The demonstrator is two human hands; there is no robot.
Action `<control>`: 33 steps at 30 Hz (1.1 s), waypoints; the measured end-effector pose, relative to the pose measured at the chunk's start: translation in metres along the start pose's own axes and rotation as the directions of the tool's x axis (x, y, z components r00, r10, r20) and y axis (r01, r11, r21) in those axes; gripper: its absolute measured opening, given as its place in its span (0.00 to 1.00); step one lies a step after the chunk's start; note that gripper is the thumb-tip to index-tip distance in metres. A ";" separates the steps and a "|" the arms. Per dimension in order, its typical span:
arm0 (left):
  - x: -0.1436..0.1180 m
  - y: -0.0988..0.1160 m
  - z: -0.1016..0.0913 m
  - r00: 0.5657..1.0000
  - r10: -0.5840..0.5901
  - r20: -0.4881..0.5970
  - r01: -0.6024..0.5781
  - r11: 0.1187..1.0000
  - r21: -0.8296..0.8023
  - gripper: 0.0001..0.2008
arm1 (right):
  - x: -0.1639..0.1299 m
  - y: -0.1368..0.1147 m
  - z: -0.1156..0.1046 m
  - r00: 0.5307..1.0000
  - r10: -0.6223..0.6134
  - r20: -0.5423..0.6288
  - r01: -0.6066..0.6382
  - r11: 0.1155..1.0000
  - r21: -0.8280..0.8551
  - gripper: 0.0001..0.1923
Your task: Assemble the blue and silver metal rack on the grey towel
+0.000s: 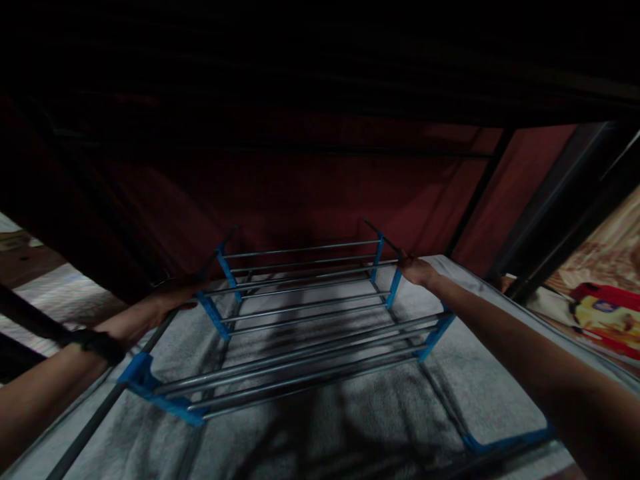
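Note:
A shoe rack of thin grey metal rods joined by blue plastic brackets lies across the middle, its long side poles running away from me. My left hand is closed round the left side pole, close to a blue bracket; a dark band sits on that wrist. On the far right, my right hand grips the right side pole near another blue bracket. Its fingertips are partly hidden in shadow. Several rods span the gap between the two hands.
Pale grey cloth spreads beneath the rack. Behind it stands a dark red panel with dark frame bars, and a black overhang fills the top. A red and yellow packet lies at the right beside brown patterned fabric.

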State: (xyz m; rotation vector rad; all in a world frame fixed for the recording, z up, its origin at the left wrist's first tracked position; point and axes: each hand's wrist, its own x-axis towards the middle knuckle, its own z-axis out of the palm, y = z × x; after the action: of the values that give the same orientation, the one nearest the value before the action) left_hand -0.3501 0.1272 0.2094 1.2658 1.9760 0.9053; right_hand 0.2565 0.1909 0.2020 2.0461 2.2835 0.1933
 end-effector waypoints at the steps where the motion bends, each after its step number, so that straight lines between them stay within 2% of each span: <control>1: 0.001 -0.001 -0.001 0.998 -0.048 0.033 0.051 0.996 -0.078 0.23 | 0.000 0.000 0.000 1.000 -0.002 -0.002 0.002 1.000 -0.014 0.29; 3: 0.006 -0.005 -0.001 0.995 -0.089 0.046 0.094 0.986 -0.139 0.23 | 0.000 0.000 0.001 1.000 -0.020 -0.013 0.020 0.999 -0.041 0.28; 9: 0.023 -0.017 0.001 0.997 -0.076 -0.002 0.075 0.991 -0.111 0.17 | 0.001 0.002 0.006 0.994 -0.076 -0.083 0.068 0.993 -0.102 0.27; 18: 0.038 -0.024 0.002 0.993 -0.113 0.031 0.116 0.980 -0.163 0.13 | 0.004 0.001 0.019 0.979 -0.022 -0.205 -0.015 0.984 -0.179 0.31; 24: 0.031 -0.020 0.001 0.994 -0.102 0.031 0.106 0.979 -0.172 0.15 | 0.003 0.001 0.023 0.978 -0.044 -0.204 -0.002 0.975 -0.220 0.32; 30: 0.031 -0.018 0.002 0.993 -0.119 0.012 0.119 0.973 -0.200 0.13 | 0.002 0.000 0.021 0.983 -0.030 -0.181 -0.011 0.975 -0.222 0.32; 33: 0.019 -0.012 0.004 0.993 -0.115 0.027 0.118 0.966 -0.229 0.17 | -0.001 0.001 0.018 0.984 -0.027 -0.175 -0.010 0.978 -0.210 0.32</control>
State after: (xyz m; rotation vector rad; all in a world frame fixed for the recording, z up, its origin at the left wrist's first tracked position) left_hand -0.3598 0.1425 0.1951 1.0116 1.8521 1.0314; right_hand 0.2598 0.1912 0.1840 1.9832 2.2540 0.6126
